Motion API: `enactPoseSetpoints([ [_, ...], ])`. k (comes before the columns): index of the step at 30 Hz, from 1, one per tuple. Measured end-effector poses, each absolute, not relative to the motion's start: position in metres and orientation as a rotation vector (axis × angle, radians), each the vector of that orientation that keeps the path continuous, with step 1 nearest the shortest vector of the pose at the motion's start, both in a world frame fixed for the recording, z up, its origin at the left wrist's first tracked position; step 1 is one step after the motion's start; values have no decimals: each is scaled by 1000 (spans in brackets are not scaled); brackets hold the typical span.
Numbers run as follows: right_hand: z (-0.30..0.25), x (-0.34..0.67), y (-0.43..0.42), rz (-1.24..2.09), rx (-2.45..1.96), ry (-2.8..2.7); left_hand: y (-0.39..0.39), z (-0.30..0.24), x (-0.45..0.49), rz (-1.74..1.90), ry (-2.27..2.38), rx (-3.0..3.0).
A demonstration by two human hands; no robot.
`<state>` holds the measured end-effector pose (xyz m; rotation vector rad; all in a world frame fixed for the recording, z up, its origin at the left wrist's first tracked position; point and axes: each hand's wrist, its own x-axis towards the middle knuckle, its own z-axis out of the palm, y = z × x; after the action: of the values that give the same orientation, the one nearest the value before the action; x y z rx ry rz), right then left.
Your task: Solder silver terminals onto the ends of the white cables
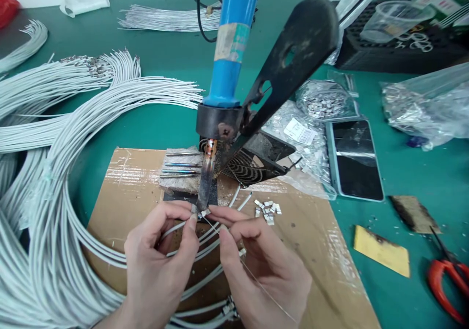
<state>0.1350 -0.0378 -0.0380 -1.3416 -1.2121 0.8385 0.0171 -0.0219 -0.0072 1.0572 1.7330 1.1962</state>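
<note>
My left hand (159, 258) pinches the end of a white cable (175, 229) between thumb and index finger. Just above those fingertips, the tip of a blue soldering iron (236, 6) points down, mounted in a black stand (293, 60). A small silvery metal piece (205, 213) sits right at the iron's tip, between both hands. My right hand (267, 270) is closed on a thin solder wire (262, 287), whose end reaches toward that piece. The exact contact at the tip is partly hidden by fingers. More white cables pass beneath the hands.
Bundles of white cables (69, 123) fill the left side. On the cardboard (322, 251) lie several small metal pieces (268, 210). To the right are a phone (357, 160), a yellow sponge (382, 251), red-handled scissors (441, 285) and bags of parts (326, 99).
</note>
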Motion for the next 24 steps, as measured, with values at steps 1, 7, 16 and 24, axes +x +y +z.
enactPoseSetpoints([
  [1,-38,135,-38,840,-1339,-1214,-22,-7,17,1197,1732,1055],
  [7,-37,134,-36,829,-1342,-1219,-20,-4,19,1211,1743,1052],
  [16,-33,132,-35,820,-1349,-1193,-17,-5,14,1198,1700,1084],
  [24,-33,131,-34,812,-1340,-1181,-17,-2,17,1193,1727,1030],
])
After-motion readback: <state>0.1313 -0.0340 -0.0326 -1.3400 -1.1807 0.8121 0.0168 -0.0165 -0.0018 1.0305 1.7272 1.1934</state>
